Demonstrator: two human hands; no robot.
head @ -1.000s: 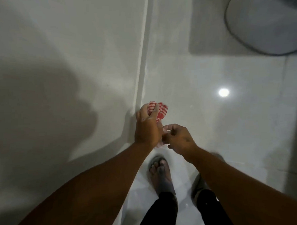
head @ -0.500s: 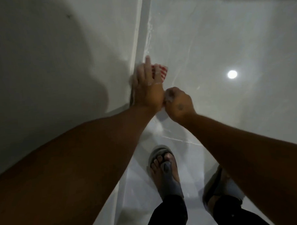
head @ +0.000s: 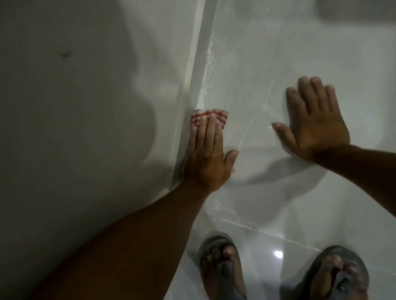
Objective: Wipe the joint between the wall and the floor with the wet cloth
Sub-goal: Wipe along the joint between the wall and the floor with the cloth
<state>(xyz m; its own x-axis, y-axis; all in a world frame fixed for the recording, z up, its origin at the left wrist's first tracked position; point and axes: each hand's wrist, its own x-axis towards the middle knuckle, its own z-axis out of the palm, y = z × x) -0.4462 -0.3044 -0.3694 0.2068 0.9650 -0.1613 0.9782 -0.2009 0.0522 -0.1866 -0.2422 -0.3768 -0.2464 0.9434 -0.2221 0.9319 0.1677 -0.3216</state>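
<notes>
A red-and-white striped cloth (head: 220, 117) lies on the glossy white floor tile, pressed against the joint (head: 197, 81) where the grey wall meets the floor. My left hand (head: 207, 154) lies flat on top of the cloth, fingers pointing along the joint; only the cloth's far end shows beyond my fingertips. My right hand (head: 316, 124) rests flat on the floor to the right, fingers spread, holding nothing. White specks line the joint beyond the cloth.
The grey wall (head: 77, 109) fills the left half, with a small dark mark high up. My two feet in dark sandals (head: 222, 266) stand on the tiles at the bottom. A tile seam (head: 275, 235) runs across the floor, and a lamp reflection shows near my feet.
The view has dropped closer to the floor. My left hand has pressed the cloth down flat by the joint. My right hand left the cloth, moved right and opened flat on the tile.
</notes>
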